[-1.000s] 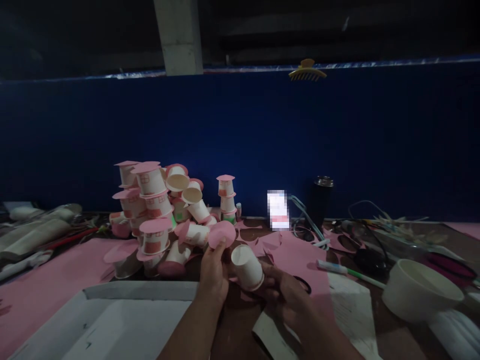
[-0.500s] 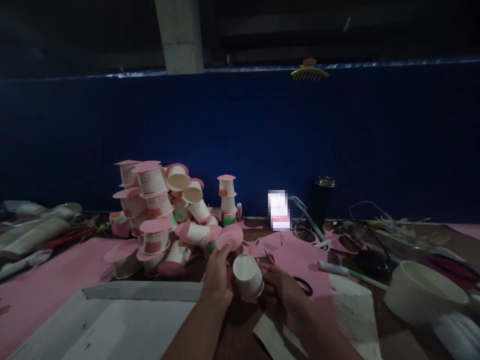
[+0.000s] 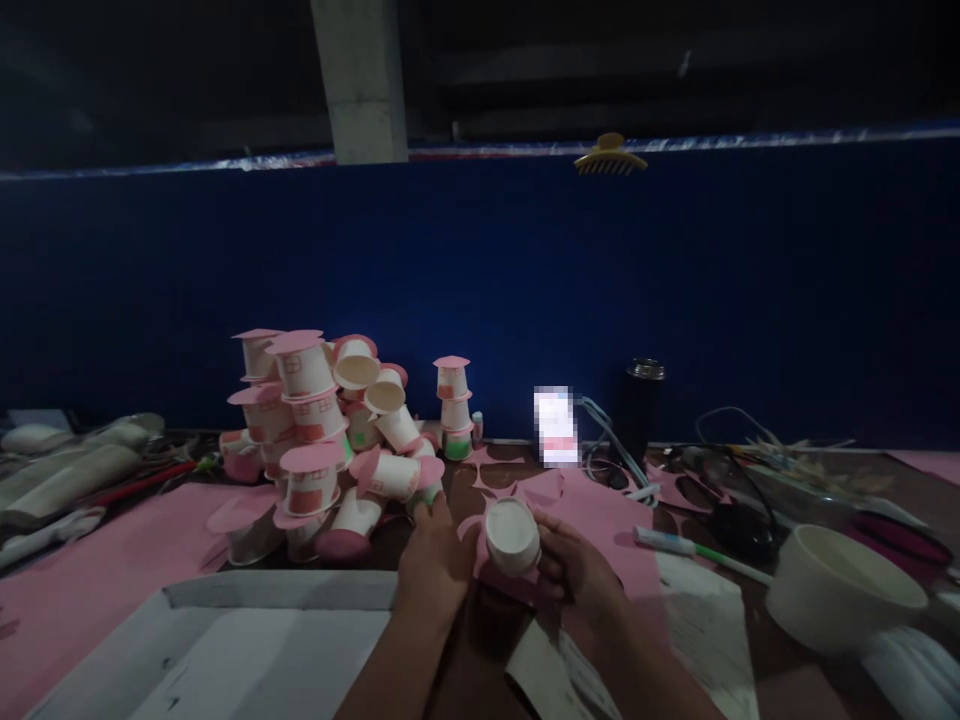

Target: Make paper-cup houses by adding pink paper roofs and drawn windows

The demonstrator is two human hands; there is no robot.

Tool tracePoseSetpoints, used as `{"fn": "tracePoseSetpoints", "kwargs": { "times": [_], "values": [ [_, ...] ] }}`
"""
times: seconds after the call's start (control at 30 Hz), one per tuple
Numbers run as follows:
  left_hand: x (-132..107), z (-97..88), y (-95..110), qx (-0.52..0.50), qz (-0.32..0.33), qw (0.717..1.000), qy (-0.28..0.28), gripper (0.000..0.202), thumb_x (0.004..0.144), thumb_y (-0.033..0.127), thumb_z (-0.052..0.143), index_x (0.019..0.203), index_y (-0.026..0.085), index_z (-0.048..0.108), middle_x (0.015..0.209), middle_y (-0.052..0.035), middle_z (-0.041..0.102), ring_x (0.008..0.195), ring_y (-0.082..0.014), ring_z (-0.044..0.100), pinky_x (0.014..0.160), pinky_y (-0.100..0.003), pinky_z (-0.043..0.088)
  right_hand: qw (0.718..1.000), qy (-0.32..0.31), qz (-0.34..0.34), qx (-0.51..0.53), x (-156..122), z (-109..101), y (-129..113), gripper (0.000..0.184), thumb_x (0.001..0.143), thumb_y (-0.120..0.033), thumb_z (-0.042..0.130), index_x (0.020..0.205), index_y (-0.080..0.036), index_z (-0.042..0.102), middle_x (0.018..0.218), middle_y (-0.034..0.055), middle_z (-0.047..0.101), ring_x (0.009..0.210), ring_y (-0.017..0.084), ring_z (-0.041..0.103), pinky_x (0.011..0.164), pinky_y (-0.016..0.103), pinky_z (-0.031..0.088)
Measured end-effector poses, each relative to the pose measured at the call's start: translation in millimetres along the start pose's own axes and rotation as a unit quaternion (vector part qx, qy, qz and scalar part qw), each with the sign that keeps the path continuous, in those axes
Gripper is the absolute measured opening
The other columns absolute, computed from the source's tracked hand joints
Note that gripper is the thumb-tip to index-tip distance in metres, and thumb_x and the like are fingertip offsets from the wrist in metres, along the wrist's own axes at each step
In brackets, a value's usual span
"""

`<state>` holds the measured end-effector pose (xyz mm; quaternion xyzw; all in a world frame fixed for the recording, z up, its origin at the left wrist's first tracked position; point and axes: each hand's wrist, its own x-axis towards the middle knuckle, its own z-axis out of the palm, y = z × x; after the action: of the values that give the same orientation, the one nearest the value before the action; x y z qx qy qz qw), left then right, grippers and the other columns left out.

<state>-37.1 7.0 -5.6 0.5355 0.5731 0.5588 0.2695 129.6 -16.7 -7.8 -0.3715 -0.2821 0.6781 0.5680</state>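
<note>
Pink-topped stacked cups (image 3: 316,415): uneven pile, could topple if nudged. Left hand (image 3: 436,562): pinching pink disc (image 3: 469,528), partly hidden; thin sheet could crease under tight pinch. White cup (image 3: 512,538): tilted, between hands, gripped by right hand (image 3: 576,568); wall might dent if squeezed. Marker (image 3: 663,541): could roll if brushed.

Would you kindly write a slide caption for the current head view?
The right hand holds a white paper cup, the left hand beside it; pink-topped cups stand stacked beyond.
</note>
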Motion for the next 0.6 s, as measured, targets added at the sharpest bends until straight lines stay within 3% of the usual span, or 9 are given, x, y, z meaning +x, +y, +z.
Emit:
{"fn": "tracePoseSetpoints", "kwargs": {
  "times": [0.1,0.2,0.33,0.4,0.5,0.6],
  "values": [
    [-8,-0.8,18,0.069,0.091,0.993,0.014,0.033,0.075,0.035,0.06,0.105,0.022,0.063,0.108,-0.0136,0.055,0.095,-0.03,0.054,0.084,-0.039,0.037,1.0,0.002,-0.007,-0.005,2,-2,-1,0.027,0.067,-0.028,0.066,0.09,-0.017,0.058,0.048,-0.0119,0.029,0.038,0.002,0.019,0.035,0.012,0.014],
    [-14,3.6,31,0.001,0.173,0.985,0.0,0.034,0.081,0.032,0.056,0.113,0.024,0.06,0.11,-0.0105,0.057,0.105,-0.0262,0.051,0.093,-0.034,0.034,0.999,0.01,-0.017,-0.033,5,-4,-1,0.022,0.066,-0.033,0.063,0.078,-0.019,0.052,0.048,-0.0127,0.023,0.038,0.002,0.014,0.034,0.013,0.013],
    [-21,13.6,34,-0.109,0.107,0.98,-0.123,0.067,0.064,0.027,0.075,0.126,0.021,0.05,0.121,-0.0113,0.056,0.109,-0.0268,0.051,0.091,-0.032,0.037,0.99,0.033,-0.049,-0.131,5,-1,3,0.023,0.069,-0.038,0.058,0.08,-0.018,0.055,0.047,-0.0112,0.028,0.036,0.004,0.021,0.034,0.015,0.021],
    [-22,17.3,34,-0.127,0.071,0.975,-0.169,0.06,0.062,0.024,0.075,0.119,0.02,0.055,0.113,-0.0098,0.06,0.103,-0.0256,0.055,0.088,-0.031,0.04,0.972,0.06,-0.079,-0.212,4,-1,2,0.028,0.072,-0.041,0.056,0.085,-0.017,0.059,0.049,-0.0077,0.038,0.038,0.007,0.033,0.037,0.018,0.03],
    [-22,18.8,38,-0.134,0.041,0.978,-0.152,0.042,0.065,0.022,0.072,0.105,0.019,0.06,0.1,-0.0069,0.065,0.091,-0.0221,0.059,0.081,-0.029,0.043,0.907,0.127,-0.151,-0.371,1,-8,-15,0.031,0.073,-0.039,0.058,0.097,-0.019,0.063,0.076,0.003,0.06,0.062,0.016,0.056,0.057,0.028,0.045],
    [-21,17.8,41,-0.131,0.033,0.986,-0.1,0.042,0.062,0.024,0.075,0.101,0.018,0.061,0.098,-0.0066,0.065,0.089,-0.0217,0.059,0.079,-0.029,0.043,0.781,0.239,-0.218,-0.534,-2,-33,-48,0.04,0.078,-0.03,0.054,0.118,-0.027,0.057,0.121,0.0109,0.05,0.105,0.029,0.049,0.085,0.041,0.037]
  ]
}}
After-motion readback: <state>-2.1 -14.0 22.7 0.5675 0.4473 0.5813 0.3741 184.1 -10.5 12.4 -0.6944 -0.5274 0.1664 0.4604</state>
